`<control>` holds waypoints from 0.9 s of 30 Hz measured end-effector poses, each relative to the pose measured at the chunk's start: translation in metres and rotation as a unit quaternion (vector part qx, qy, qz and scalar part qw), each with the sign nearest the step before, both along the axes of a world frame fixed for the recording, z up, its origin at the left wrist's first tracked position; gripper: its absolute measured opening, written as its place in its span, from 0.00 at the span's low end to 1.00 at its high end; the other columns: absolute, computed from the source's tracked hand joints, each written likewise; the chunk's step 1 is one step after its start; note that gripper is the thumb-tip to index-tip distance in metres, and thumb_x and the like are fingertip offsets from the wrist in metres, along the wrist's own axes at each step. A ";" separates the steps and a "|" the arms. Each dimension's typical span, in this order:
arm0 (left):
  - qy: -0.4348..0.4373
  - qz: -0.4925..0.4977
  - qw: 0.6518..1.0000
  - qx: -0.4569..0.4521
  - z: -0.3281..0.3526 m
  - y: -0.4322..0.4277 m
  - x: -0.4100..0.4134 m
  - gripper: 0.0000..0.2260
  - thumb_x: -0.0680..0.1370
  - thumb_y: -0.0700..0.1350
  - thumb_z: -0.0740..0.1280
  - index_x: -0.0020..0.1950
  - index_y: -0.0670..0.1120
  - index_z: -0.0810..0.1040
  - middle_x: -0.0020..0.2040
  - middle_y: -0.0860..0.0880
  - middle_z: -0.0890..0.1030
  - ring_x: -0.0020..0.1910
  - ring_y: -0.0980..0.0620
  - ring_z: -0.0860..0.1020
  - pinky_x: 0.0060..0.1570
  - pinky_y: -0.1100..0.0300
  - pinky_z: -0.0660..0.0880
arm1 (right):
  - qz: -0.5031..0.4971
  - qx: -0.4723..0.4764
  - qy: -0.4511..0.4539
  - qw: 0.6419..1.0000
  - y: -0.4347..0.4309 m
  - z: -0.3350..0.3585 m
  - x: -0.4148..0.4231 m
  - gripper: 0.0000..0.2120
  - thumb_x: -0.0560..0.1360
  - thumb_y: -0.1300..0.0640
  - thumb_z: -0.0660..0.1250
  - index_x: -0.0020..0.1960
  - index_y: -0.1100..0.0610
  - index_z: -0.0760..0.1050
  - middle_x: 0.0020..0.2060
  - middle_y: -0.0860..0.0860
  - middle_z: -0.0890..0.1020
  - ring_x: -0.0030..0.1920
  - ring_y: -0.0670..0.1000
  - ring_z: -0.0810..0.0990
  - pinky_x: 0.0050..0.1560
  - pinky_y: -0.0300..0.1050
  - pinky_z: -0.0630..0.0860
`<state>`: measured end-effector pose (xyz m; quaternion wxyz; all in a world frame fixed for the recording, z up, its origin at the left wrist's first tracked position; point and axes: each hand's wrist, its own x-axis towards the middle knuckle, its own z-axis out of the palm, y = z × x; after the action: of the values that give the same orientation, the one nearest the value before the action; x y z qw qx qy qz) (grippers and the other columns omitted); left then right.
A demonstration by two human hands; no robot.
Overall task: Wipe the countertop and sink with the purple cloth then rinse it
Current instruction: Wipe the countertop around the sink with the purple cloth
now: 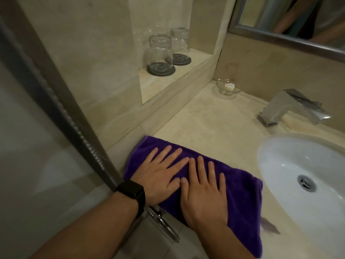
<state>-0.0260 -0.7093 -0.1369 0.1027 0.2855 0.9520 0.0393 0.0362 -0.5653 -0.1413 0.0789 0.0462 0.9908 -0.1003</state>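
Beige stone table (pixel 205 124) in a bathroom, with a white sink (pixel 287 165) at right. On its near left edge lies the folded purple cloth (pixel 240 184). Side by side, the left hand (pixel 160 176) and right hand (pixel 203 191) press it, fingers flat, grip wide, likely spreading pressure for wiping.

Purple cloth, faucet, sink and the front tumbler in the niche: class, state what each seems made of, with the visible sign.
Purple cloth: soft plush textile, probably microfibre; fuzzy matte nap, limp folds.
Faucet: polished metal, likely chrome-plated; sharp mirror-like reflections.
Sink: seemingly glazed white ceramic; smooth gloss with soft highlights.
Front tumbler: clear glass, possibly plastic; fully see-through, bright highlights.
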 end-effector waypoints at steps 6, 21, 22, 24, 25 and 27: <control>-0.006 0.016 1.000 0.012 0.001 -0.003 -0.018 0.29 0.76 0.59 0.37 0.79 0.61 0.41 0.80 0.58 0.39 0.78 0.55 0.37 0.75 0.47 0.34 | 0.007 0.001 -0.009 1.000 0.001 -0.001 -0.022 0.36 0.70 0.39 0.22 0.77 0.45 0.29 0.77 0.46 0.33 0.77 0.51 0.31 0.75 0.58 0.32; 0.005 0.023 1.000 0.014 -0.006 0.084 -0.161 0.26 0.83 0.58 0.46 0.78 0.61 0.39 0.80 0.57 0.38 0.78 0.54 0.35 0.77 0.49 0.38 | 0.023 -0.019 0.015 0.999 0.097 0.000 -0.167 0.28 0.81 0.38 0.36 0.78 0.41 0.33 0.77 0.43 0.35 0.78 0.48 0.33 0.76 0.57 0.33; 0.004 0.022 1.000 0.014 -0.005 0.093 -0.172 0.26 0.83 0.58 0.46 0.78 0.61 0.39 0.80 0.57 0.38 0.78 0.54 0.35 0.77 0.49 0.38 | 0.020 -0.016 0.019 0.999 0.106 0.001 -0.177 0.28 0.81 0.37 0.36 0.78 0.41 0.34 0.78 0.43 0.36 0.78 0.49 0.34 0.76 0.57 0.33; 0.009 0.016 1.000 0.010 -0.005 0.112 -0.196 0.26 0.82 0.58 0.46 0.78 0.61 0.39 0.80 0.57 0.38 0.78 0.54 0.36 0.77 0.48 0.38 | 0.013 -0.013 0.023 1.000 0.124 0.001 -0.198 0.29 0.80 0.37 0.36 0.79 0.41 0.34 0.79 0.44 0.37 0.78 0.50 0.34 0.76 0.57 0.34; 0.014 0.012 1.000 0.008 -0.005 0.121 -0.207 0.26 0.82 0.58 0.46 0.78 0.61 0.39 0.80 0.57 0.39 0.78 0.54 0.36 0.77 0.48 0.39 | 0.010 -0.012 0.025 1.000 0.132 0.000 -0.208 0.29 0.80 0.37 0.36 0.79 0.42 0.35 0.79 0.44 0.37 0.79 0.50 0.35 0.76 0.57 0.34; 0.015 0.008 1.000 0.004 -0.006 0.136 -0.228 0.26 0.82 0.58 0.46 0.78 0.61 0.39 0.80 0.56 0.39 0.78 0.54 0.36 0.77 0.48 0.39 | 0.007 -0.012 0.027 1.000 0.146 0.000 -0.227 0.29 0.80 0.37 0.37 0.79 0.42 0.35 0.79 0.44 0.38 0.79 0.50 0.35 0.76 0.57 0.35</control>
<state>-0.2539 -0.5729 -0.1424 0.0869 0.2791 0.9555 0.0399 -0.1905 -0.4190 -0.1411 0.0531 0.0356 0.9915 -0.1132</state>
